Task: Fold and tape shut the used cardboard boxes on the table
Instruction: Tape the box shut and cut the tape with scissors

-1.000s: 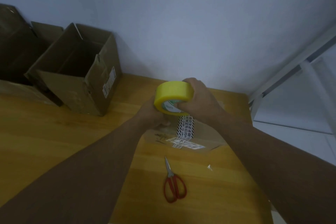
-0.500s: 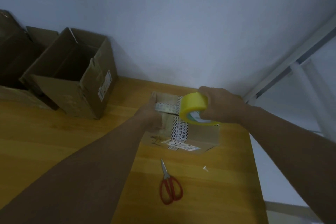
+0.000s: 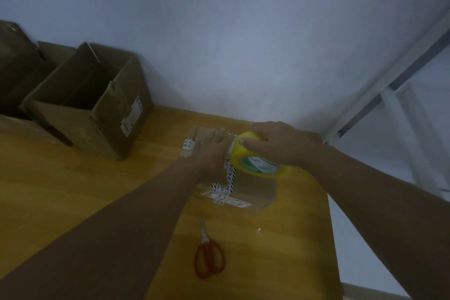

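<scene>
1. Right hand (image 3: 282,146) grips the yellow tape roll (image 3: 258,161) from above in the head view. The thumb lies along the near side of the band and the other fingers curl over the far side.
2. Tilted on top of the small box (image 3: 255,190), the tape roll shows its green and white core face to the camera.
3. Left hand (image 3: 211,151) lies flat on the same box top, just left of the roll. Its fingers are straight and point toward the wall (image 3: 219,31); it presses down and grasps nothing.
4. Between the two hands a black-and-white printed strip (image 3: 230,178) runs across the box top and down its near face, where it meets a white label (image 3: 229,201).
5. The small box sits with its flaps down near the far right corner of the wooden table (image 3: 73,190), close to the right edge.
6. Red-handled scissors (image 3: 209,258) lie on the table nearer the camera than the small box and apart from it, blades together and pointing toward it.
7. A small pale scrap (image 3: 259,231) lies on the table right of the scissor blades.
8. An open box (image 3: 73,119) stands far left by the wall with its flaps up and a sticker (image 3: 131,117) on its right side. More brown boxes (image 3: 14,68) sit to its left, blurred.
9. White frame bars (image 3: 389,85) slope upward beyond the table's right edge.
</scene>
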